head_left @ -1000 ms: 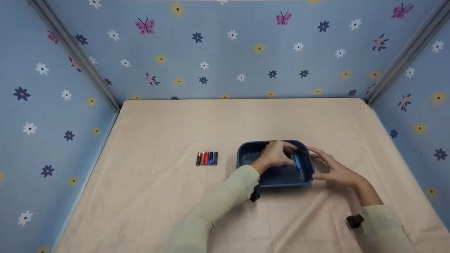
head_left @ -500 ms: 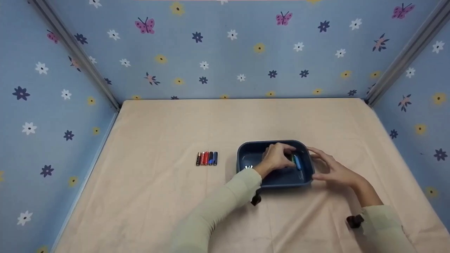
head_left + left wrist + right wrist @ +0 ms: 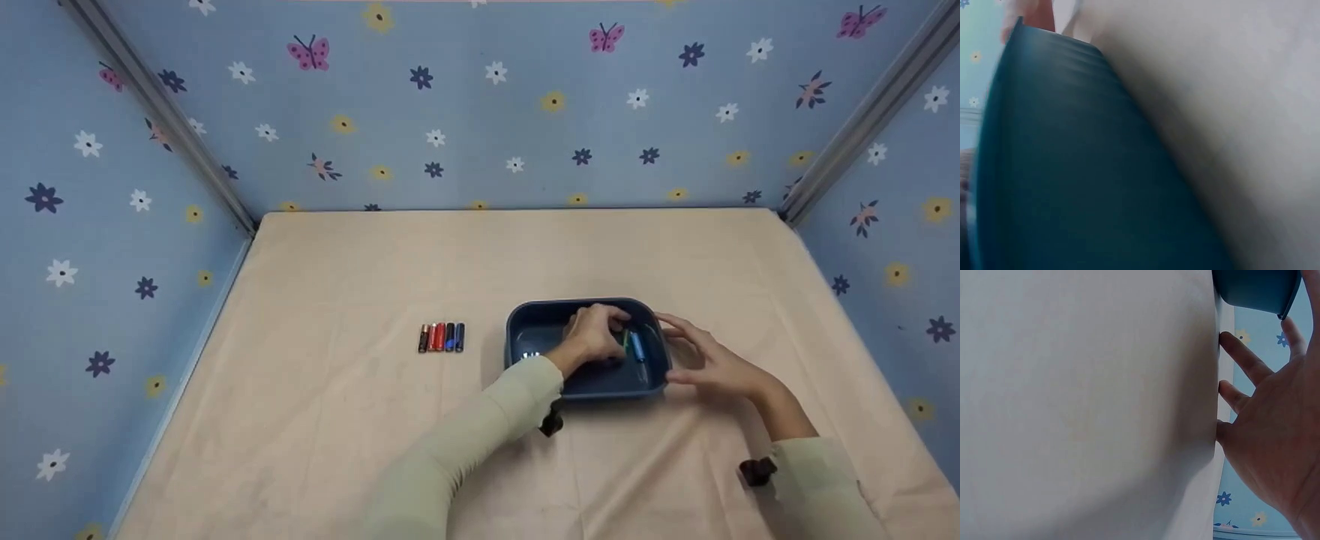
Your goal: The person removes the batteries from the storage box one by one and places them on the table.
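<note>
In the head view, a dark blue rectangular tub (image 3: 607,391) stands right of the table's middle. My left hand (image 3: 592,334) reaches down inside it, thumb and forefinger curved at the ends of a green battery (image 3: 625,342), which is mostly covered by the hand. Just right of that lies a blue battery (image 3: 637,346) on the tub floor. My right hand (image 3: 720,367) rests at the tub's right side with fingers spread and fairly straight, forefinger and thumb at the wall. The left wrist view is filled by the tub's outer wall (image 3: 1089,146); the left fingers are hidden there.
Left of the tub, several red, black and blue batteries (image 3: 441,338) lie side by side in a row on the cream cloth (image 3: 337,420). Blue flowered panels (image 3: 480,105) enclose the table at the back and both sides.
My left hand has shifted slightly right and toward the person inside the tub, showing more of the green and blue batteries. The right hand, tub and battery row look unmoved.
</note>
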